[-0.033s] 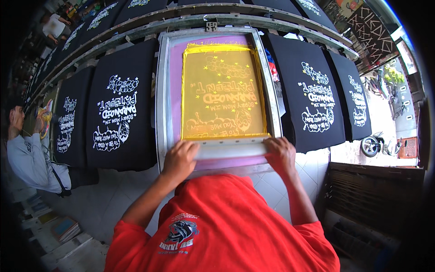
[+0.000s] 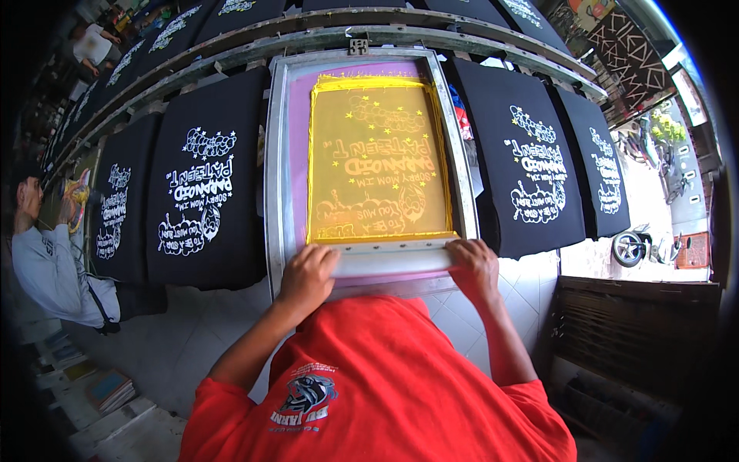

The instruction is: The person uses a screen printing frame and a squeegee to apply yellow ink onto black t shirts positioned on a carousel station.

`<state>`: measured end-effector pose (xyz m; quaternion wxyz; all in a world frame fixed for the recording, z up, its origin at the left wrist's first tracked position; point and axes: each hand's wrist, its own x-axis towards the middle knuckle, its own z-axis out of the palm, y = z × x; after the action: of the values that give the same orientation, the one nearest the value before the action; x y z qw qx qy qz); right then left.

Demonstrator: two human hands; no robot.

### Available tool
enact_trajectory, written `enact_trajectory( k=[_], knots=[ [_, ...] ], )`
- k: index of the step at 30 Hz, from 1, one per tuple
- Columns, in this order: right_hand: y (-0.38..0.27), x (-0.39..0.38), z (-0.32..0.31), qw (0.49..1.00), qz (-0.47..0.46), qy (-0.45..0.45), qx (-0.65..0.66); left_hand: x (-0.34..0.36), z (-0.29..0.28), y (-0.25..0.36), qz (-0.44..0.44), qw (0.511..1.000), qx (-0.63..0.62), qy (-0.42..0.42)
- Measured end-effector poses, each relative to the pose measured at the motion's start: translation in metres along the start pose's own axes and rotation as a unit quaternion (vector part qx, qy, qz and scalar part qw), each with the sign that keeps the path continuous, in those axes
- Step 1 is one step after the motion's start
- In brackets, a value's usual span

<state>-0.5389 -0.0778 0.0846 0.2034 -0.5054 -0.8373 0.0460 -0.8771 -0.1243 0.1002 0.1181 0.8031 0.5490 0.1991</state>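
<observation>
Both hands grip a long metal-handled squeegee (image 2: 392, 260) that lies crosswise at the near end of a screen printing frame (image 2: 274, 169). My left hand (image 2: 309, 271) is closed round its left end, my right hand (image 2: 473, 266) round its right end. Beyond the squeegee, yellow ink (image 2: 369, 82) coats the mesh (image 2: 377, 154), thickest along the far edge and down both sides. Lettering, stars and cloud shapes show through the yellow film. A purple border surrounds the inked area. Whatever lies under the screen is hidden.
Black shirts with white prints, one to the left (image 2: 204, 177) and one to the right (image 2: 523, 154), flank the frame closely. A metal rail (image 2: 477, 48) runs behind. At the far left a person (image 2: 58, 262) in a grey top stands by the row. A motorbike wheel (image 2: 629, 249) shows at right.
The squeegee and both hands have shifted slightly toward me. The handle appears tilted a little differently. The grip is the same.
</observation>
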Motion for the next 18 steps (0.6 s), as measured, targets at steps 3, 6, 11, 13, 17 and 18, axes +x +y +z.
enact_trajectory(
  k=[3,6,11,13,17,18],
  knots=[
    [-0.007,-0.034,0.013,0.999,0.01,0.036,-0.012,-0.03,0.026,0.005,0.014,1.0,0.011,0.014],
    [-0.012,-0.051,0.024,0.999,0.01,0.051,-0.005,-0.053,0.045,0.006,0.014,0.999,0.023,0.017],
    [-0.009,-0.075,0.034,0.999,0.015,0.006,0.028,-0.069,0.054,0.009,0.025,0.999,0.031,0.016],
    [-0.01,-0.076,0.031,0.999,0.013,-0.01,0.041,-0.073,0.055,0.009,0.015,1.0,0.018,-0.003],
    [-0.012,-0.075,0.014,0.996,0.018,-0.007,0.092,-0.078,0.054,0.006,0.018,1.0,-0.022,-0.008],
    [-0.009,-0.076,0.013,0.994,0.019,0.007,0.104,-0.079,0.05,0.005,-0.007,0.999,-0.026,0.034]
  ],
)
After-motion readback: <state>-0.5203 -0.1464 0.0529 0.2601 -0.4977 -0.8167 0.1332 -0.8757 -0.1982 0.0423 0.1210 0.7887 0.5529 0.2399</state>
